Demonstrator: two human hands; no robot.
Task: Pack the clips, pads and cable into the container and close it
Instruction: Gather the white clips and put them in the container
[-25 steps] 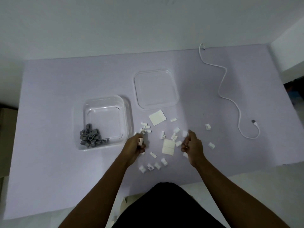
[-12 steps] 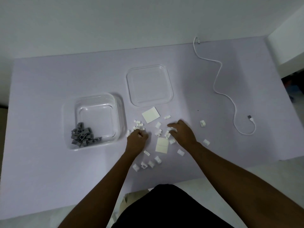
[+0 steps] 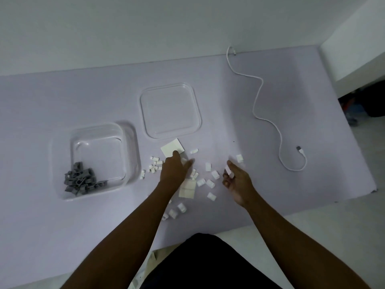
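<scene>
Left hand (image 3: 174, 170) is flat, fingers spread over the loose white clips (image 3: 215, 174), one fingertip on the far pad (image 3: 170, 149). Right hand (image 3: 235, 180) pinches one white clip (image 3: 228, 170). Container (image 3: 129, 142) sits on the left of the bench (image 3: 62, 101), grey clips (image 3: 81, 181) in its near-left corner. Lid (image 3: 169, 110) lies beside it. Cable (image 3: 268, 122) is uncoiled, far right.

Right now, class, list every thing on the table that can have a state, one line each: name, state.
Container: open, lid off.
Lid: flat on the table, apart from container.
Grey clips: packed, in container's corner.
White clips: loose on table.
Pads: two, unpacked on table.
Cable: uncoiled, on table.
Left hand: fingers stretched, touching the far pad.
Right hand: pinching single clip.
</scene>
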